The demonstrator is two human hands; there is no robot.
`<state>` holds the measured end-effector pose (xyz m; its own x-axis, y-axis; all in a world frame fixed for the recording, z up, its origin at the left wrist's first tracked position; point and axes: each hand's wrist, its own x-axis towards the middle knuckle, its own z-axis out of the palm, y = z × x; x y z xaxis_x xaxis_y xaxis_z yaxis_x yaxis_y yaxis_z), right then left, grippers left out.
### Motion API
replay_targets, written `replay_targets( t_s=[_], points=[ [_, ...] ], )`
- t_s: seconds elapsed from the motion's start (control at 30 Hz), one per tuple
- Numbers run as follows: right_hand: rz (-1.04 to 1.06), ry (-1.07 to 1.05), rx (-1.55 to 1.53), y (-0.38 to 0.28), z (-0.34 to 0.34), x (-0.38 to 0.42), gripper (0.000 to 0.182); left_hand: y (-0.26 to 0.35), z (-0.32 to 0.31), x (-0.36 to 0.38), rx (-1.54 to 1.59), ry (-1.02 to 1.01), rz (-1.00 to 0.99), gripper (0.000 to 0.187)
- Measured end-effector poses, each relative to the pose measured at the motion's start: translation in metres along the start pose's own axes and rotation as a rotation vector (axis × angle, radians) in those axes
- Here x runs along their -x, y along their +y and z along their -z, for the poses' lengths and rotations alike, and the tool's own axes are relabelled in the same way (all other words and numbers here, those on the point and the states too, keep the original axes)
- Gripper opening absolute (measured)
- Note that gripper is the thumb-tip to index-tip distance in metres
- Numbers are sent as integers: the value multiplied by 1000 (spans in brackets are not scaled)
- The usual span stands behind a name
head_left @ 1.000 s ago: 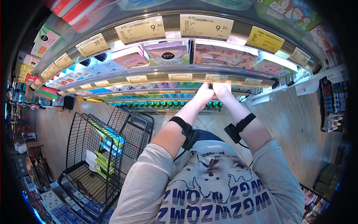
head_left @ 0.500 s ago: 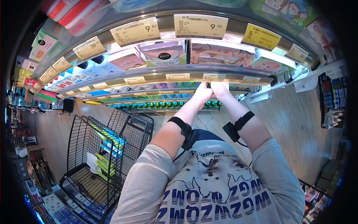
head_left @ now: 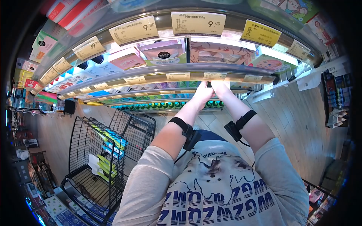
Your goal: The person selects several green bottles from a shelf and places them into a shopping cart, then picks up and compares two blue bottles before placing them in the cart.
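Observation:
Both of my arms stretch forward to the shelf unit. My left hand point(head_left: 203, 92) reaches in beneath the shelf edge with small price tags point(head_left: 177, 77), and its fingers are hidden behind that edge. Close beside it, my right hand point(head_left: 221, 89) goes under the same edge, fingertips out of sight too. Whether either hand holds something cannot be made out. Purple and pale packages point(head_left: 166, 86) stand on the level just left of my hands. Below my wrists runs a row of green bottles point(head_left: 166, 106).
A black wire shopping cart point(head_left: 96, 150) stands at my left, with green and blue packages point(head_left: 113, 143) inside. Above my hands, a shelf carries a pink floral box point(head_left: 222, 52) and pouches point(head_left: 164, 52). A white rack point(head_left: 294, 83) juts out at right.
My left hand has shifted slightly left, opening a narrow gap between my hands. The view of the shelves has moved a little; the cart looks the same.

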<state>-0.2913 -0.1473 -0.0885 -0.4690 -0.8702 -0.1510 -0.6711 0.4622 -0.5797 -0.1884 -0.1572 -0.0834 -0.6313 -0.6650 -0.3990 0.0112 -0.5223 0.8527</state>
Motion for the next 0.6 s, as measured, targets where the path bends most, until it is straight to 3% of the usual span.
replay_targets(
  t_s=[0.1,0.33,0.4,0.43,0.53,0.6],
  points=[
    [31,-4,-177,-3,7,7,45,5,-1,2,-7,0,42,50],
    [110,-30,-28,1,13,9,34,-1,1,-5,-43,-25,50,51],
    [233,-162,467,-1,17,10,33,-3,2,-7,18,-45,48,53],
    [230,-161,467,8,8,6,33,-1,1,-4,18,-48,49,53],
    [140,-121,142,43,-29,-10,27,1,0,0,33,-45,-1,58],
    [226,-109,6,52,-33,-6,25,-2,2,-1,41,-58,13,63]
  ],
)
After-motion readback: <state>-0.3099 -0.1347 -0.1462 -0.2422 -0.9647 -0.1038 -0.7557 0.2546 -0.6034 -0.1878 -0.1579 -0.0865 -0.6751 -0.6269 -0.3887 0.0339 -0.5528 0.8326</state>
